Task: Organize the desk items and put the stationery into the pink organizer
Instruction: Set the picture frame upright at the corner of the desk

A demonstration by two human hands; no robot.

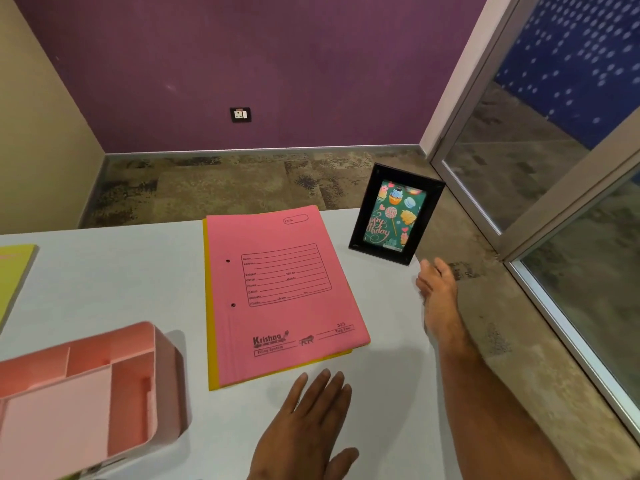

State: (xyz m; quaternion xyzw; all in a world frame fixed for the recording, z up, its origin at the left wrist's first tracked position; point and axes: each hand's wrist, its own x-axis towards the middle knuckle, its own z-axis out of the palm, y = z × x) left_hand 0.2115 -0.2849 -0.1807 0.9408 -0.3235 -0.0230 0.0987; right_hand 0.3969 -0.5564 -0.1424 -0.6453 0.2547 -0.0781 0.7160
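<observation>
The pink organizer [86, 386] sits at the near left of the white desk [104, 278]; its compartments look empty. A pink file folder [284, 292] lies on a yellow folder [212, 341] in the middle of the desk. A black photo frame [394, 214] with a birthday card stands upright at the far right corner. My left hand [308, 420] lies flat on the desk just below the folders, fingers straight, holding nothing. My right hand [434, 282] is stretched out just below the frame, fingers relaxed, apart from it. No stationery is in view.
A yellow-green folder [14, 271] lies at the desk's left edge. The desk's right edge runs close past my right arm. Carpeted floor, a purple wall with a socket [240, 114], and a glass door frame [519, 216] lie beyond.
</observation>
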